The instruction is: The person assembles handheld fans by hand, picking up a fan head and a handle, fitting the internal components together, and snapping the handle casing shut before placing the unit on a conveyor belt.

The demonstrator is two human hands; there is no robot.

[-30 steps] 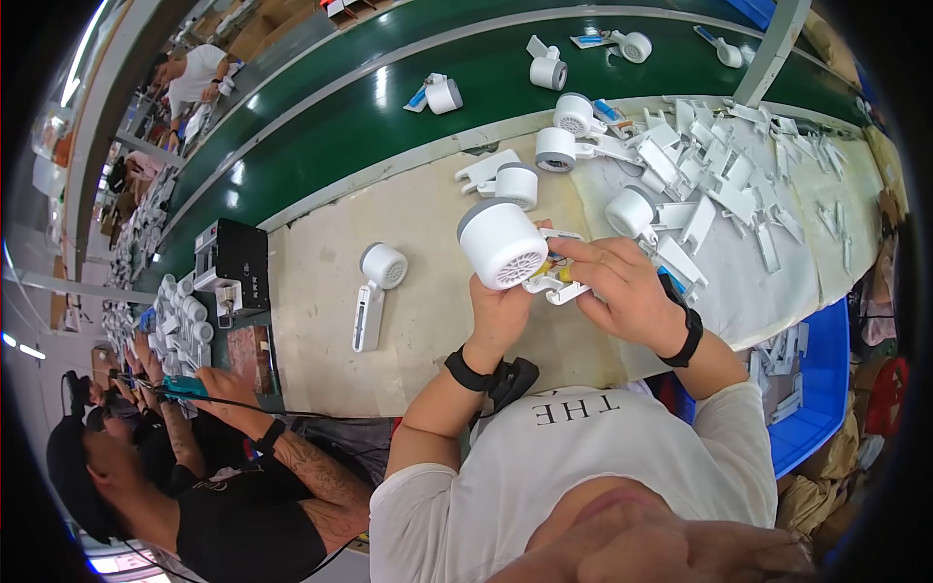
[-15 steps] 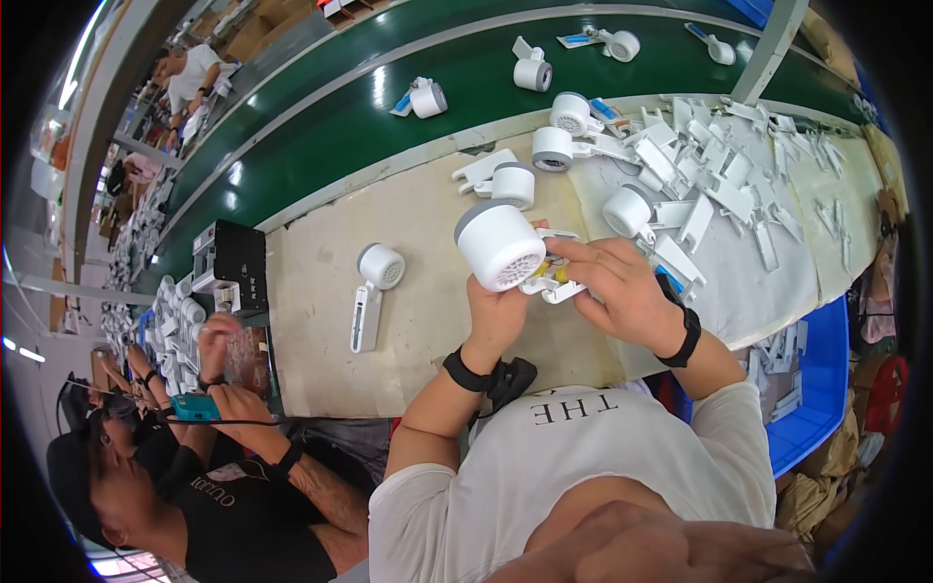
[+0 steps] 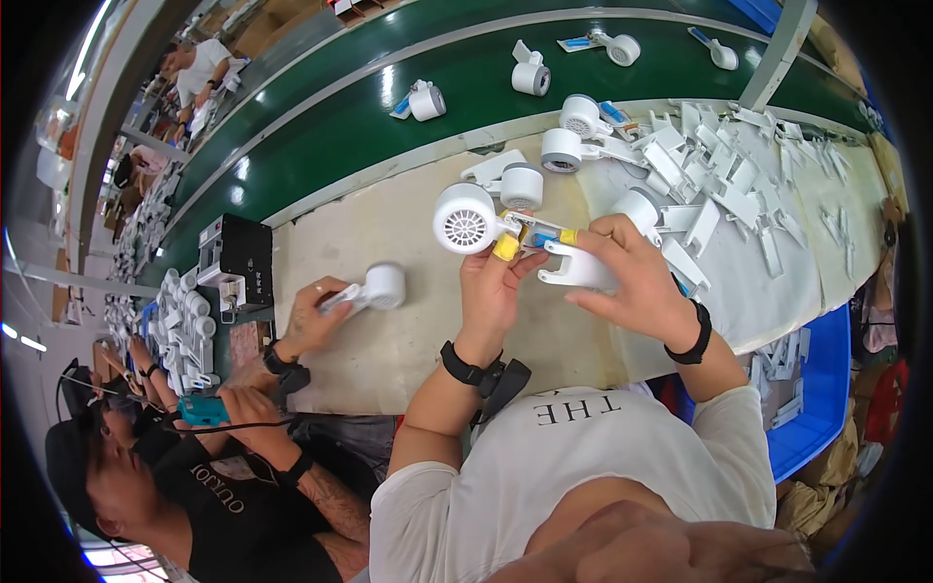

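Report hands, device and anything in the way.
Left hand gripping white device; right hand holding white cover. Device open, blue part exposed. Co-worker's hand on another device, off to the left.

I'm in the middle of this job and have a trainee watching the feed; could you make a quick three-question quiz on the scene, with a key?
1. Fill in: The person's own ____ hand holds the white cover.
2. True or false: A co-worker's hand holds another white fan over the pale table.
3. Which way does the round grille of the fan in the person's left hand face?
A. Away from the camera
B. Toward the camera
C. Flat against the table

Key: 1. right; 2. true; 3. B.
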